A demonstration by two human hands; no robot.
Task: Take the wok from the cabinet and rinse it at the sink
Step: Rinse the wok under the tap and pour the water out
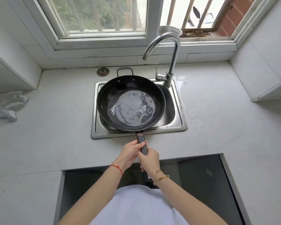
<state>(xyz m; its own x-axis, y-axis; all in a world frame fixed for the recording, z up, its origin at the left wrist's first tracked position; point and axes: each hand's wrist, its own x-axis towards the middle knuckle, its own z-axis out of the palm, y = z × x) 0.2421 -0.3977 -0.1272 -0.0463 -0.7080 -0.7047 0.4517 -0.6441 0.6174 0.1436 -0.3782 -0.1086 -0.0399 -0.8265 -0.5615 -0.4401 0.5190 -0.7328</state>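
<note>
A black wok [110, 93] sits over the steel sink [179, 111], holding a shallow pool of water in its bottom. Its dark long handle [142, 144] points toward me over the sink's front rim. My left hand [131, 151] and my right hand [148, 159] are both wrapped around that handle, left slightly ahead of right. A small loop handle on the wok's far side sticks out past the sink's back edge. The chrome faucet [173, 62] arches above the wok's far right; no water runs from its spout.
A round drain strainer [103, 72] lies on the white counter behind the sink. A crumpled cloth [6, 108] lies at the far left. Water is spilled on the counter right of the sink. A metal bowl [169, 30] stands on the window sill. White wall cabinets flank both sides.
</note>
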